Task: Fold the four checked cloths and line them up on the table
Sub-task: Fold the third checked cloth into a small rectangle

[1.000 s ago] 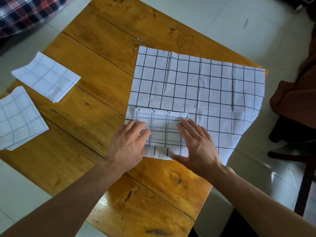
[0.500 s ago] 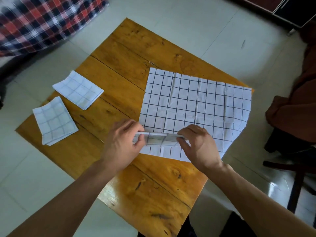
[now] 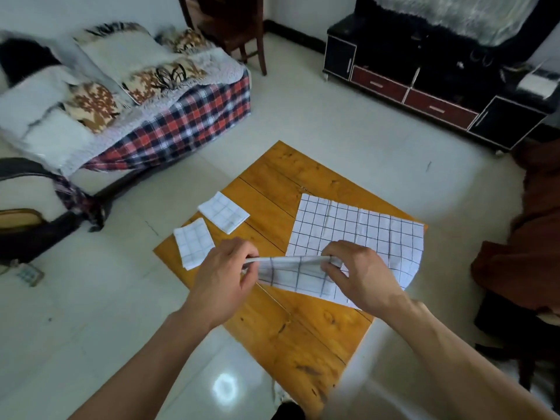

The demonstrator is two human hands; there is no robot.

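A small folded white checked cloth (image 3: 295, 272) hangs a little above the wooden table (image 3: 291, 325), stretched between my hands. My left hand (image 3: 222, 281) pinches its left end and my right hand (image 3: 362, 275) pinches its right end. Under and behind it a large checked cloth (image 3: 357, 230) lies spread flat, its right side drooping over the table edge. Two folded checked cloths rest at the table's left corner: one nearer (image 3: 193, 247), one farther (image 3: 223, 211).
A sofa with a red plaid cover (image 3: 181, 122) stands at the far left. A dark cabinet with red drawers (image 3: 436, 95) runs along the far wall. A brown draped chair (image 3: 524, 253) is close to the table's right side. Pale tiled floor surrounds the table.
Both hands went from pressing the small cloth flat to pinching its ends and lifting it off the large cloth. The head camera tilted up, showing more of the room.
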